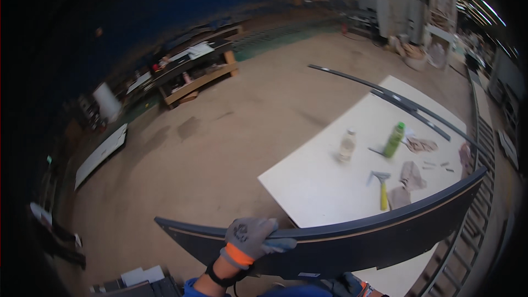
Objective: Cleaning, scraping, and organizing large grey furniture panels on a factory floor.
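A long dark panel with a lighter line along its upper edge stretches across the lower part of the view, tilted up toward the right. My left hand, in a grey glove with an orange cuff, is closed over the panel's top edge, left of its middle. Down at the panel's lower edge is my right hand, also gloved. It appears curled against the panel, its fingers only partly visible. Beyond the panel, a white table carries a yellow-handled scraper, a green bottle and a clear bottle.
Crumpled cloths and long dark strips lie on the table, some strips overhanging it. A roller conveyor runs along the right. Far left stand a workbench and a leaning white panel; a person is at the left edge.
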Available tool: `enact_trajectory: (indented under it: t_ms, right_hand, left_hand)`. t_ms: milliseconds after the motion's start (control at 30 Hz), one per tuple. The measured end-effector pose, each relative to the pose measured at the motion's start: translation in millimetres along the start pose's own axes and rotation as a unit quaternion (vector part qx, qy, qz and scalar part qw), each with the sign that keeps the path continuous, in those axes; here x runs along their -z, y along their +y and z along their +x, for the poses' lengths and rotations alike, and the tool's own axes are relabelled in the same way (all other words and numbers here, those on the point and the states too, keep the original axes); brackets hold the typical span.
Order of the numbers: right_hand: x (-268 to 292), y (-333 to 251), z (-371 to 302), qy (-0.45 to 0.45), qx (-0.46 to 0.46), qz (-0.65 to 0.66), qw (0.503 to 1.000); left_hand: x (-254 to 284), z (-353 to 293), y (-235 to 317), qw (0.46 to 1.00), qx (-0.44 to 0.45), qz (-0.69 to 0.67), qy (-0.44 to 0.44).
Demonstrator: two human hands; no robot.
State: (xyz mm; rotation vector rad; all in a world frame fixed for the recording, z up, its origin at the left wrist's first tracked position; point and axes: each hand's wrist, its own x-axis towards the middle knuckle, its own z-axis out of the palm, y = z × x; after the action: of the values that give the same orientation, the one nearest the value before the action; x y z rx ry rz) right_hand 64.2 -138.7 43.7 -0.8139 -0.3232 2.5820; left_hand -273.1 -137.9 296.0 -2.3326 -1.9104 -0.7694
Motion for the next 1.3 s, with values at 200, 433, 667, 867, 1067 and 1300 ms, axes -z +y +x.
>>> enact_trajectory:
  t_ms: [200,433,667,867,1067,1300]
  right_hand:
    - [-79.6,26.1,83.5,-0.076,-0.152,-0.145,0.975]
    - [-182.5,101.7,179.8,-0.192,-0.316,-0.234,0.899]
    - [-239.7,156.6,245.3,-0.264,-0.445,-0.271,0.811]
    - [-252.0,169.1,273.7,-0.285,-0.498,-0.282,0.769]
    - [-253.3,175.0,278.6,-0.289,-0.520,-0.285,0.751]
    - [-214.9,187.5,295.8,-0.250,-0.524,-0.291,0.760]
  left_hand:
    - [78.7,-156.9,-31.3,0.971,0.170,0.090,0.144]
    - [156.1,-271.5,16.0,0.878,0.425,0.197,0.099]
    - [157.6,-300.9,63.1,0.723,0.629,0.234,0.163]
    - [135.1,-293.6,85.2,0.581,0.723,0.307,0.211]
    - [118.0,-286.0,95.0,0.511,0.768,0.303,0.238]
    - [117.8,-279.2,85.8,0.469,0.827,0.242,0.196]
